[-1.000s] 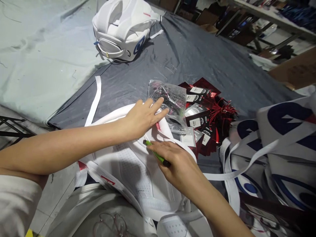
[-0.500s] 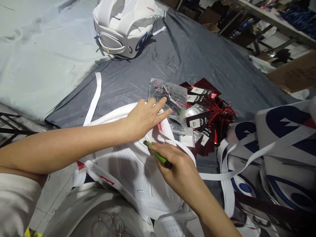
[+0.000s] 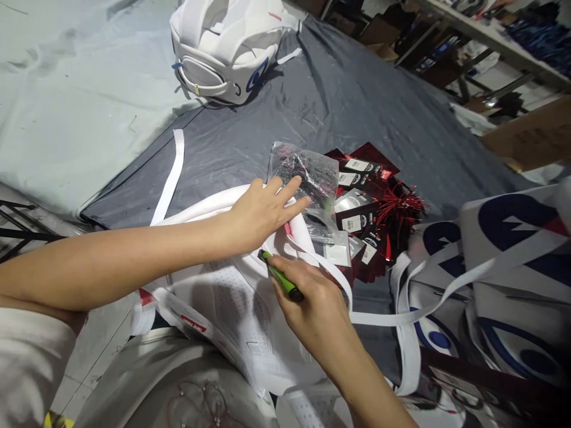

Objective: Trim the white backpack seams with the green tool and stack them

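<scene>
A white padded bag (image 3: 232, 291) with straps lies in front of me, its perforated back panel facing up. My left hand (image 3: 256, 214) rests on the bag's upper edge, fingers spread; the fingertips reach over a clear plastic pouch (image 3: 303, 172). Between the fingers of my right hand (image 3: 312, 297) is a slim green-and-black pen (image 3: 282, 276). Its dark tip touches or nearly touches the bag just below my left palm; the exact contact is hidden. A white strap (image 3: 339, 273) with a red end runs past my right hand.
Red and black hang tags (image 3: 361, 220) with red strings are piled beyond my hands. A white bag (image 3: 223, 53) stands at the back on the grey cover (image 3: 357, 101). White panels with blue prints (image 3: 513, 238) are stacked at the right. A shelf (image 3: 491, 30) stands behind.
My right hand and the pen have shifted slightly left and up over the bag. My left hand has stayed in place.
</scene>
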Motion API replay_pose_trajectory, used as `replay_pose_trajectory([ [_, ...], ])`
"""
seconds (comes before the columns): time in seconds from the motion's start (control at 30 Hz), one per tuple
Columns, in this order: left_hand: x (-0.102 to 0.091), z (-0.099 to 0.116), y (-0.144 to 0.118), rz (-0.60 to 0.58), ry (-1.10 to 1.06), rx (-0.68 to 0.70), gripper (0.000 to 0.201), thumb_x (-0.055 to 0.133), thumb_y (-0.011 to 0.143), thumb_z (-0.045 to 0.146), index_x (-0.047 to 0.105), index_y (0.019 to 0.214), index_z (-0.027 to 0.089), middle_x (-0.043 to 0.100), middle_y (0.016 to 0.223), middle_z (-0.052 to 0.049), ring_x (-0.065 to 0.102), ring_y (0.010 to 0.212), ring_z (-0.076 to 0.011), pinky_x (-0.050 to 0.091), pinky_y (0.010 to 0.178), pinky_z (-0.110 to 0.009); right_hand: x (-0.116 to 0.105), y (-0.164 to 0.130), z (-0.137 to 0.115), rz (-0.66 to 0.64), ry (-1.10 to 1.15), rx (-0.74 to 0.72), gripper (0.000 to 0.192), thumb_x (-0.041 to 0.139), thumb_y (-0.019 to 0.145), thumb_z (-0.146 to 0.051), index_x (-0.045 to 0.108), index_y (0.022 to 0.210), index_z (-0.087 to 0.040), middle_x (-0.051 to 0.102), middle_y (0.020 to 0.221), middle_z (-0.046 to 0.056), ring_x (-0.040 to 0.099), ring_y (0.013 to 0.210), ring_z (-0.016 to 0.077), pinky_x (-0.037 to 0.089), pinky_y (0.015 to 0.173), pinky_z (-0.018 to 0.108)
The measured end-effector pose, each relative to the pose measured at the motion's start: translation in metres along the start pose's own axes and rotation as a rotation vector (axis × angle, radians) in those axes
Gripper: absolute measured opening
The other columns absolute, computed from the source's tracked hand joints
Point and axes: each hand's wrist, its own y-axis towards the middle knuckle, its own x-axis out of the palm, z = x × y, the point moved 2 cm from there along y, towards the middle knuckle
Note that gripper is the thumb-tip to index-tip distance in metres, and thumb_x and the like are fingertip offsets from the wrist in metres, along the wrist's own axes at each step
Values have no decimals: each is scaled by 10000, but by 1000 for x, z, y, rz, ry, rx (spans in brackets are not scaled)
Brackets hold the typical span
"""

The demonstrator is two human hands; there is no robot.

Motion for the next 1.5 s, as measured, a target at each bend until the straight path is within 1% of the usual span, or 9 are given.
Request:
replay_pose_trajectory([
  [0.1,0,0,0,10,-5,-1,741,559,877,215,271,1559,230,189,1636,-172,466,1245,-346,441,860,-421,6,-4,0,24,54,55,293,544,910,-180,688,1165,-174,753,1038,72,708,911,241,578,788,373],
  [0.2,0,0,0,1,-6,-11,722,547,891,218,271,1557,245,191,1639,-159,465,1246,-335,440,862,-412,10,-7,-2,100,105,85,268,541,927,-214,689,1149,-193,750,1045,73,702,929,234,566,827,381],
  [0.33,0,0,-1,4,-9,-14,745,567,882,231,257,1559,253,186,1643,-149,459,1252,-333,438,868,-410,13,-7,-4,120,105,140,253,548,925,-244,701,1122,-200,754,995,70,704,881,233,566,788,381],
  [0.53,-1,0,-1,-2,2,-6,749,565,870,203,264,1556,235,181,1640,-166,461,1249,-345,437,859,-416,15,-8,-7,139,60,185,247,553,921,-256,709,1108,-211,748,1009,79,701,920,255,554,832,414],
  [0.77,-1,1,-1,13,2,-6,748,563,869,211,266,1555,231,191,1635,-170,462,1246,-345,439,863,-421,21,-14,-10,168,42,181,252,539,936,-236,694,1130,-195,735,1073,94,678,997,272,530,880,465],
  [0.9,-1,1,-2,-2,1,-18,712,535,891,211,270,1552,238,187,1638,-162,458,1252,-338,438,864,-417,24,-16,-11,174,81,136,262,512,946,-193,681,1146,-209,730,1125,81,672,1047,255,524,904,459],
  [1.13,-1,1,-1,-7,-18,-15,682,517,910,202,276,1548,231,182,1639,-163,456,1256,-338,435,876,-414,26,-17,-8,189,109,122,263,539,936,-178,684,1156,-187,729,1150,74,672,1056,248,525,918,459],
  [1.4,0,2,-1,-14,-19,-7,676,506,928,226,256,1556,220,174,1636,-177,450,1260,-348,443,883,-426,26,-15,-6,190,156,126,258,572,923,-181,695,1150,-199,741,1096,57,685,1009,221,541,889,404],
  [1.5,0,0,0,-29,-33,-10,691,515,921,216,249,1558,231,156,1643,-167,438,1280,-344,444,905,-423,28,-13,-4,220,157,137,253,576,921,-190,704,1139,-198,743,1086,62,686,1004,223,540,895,405],
])
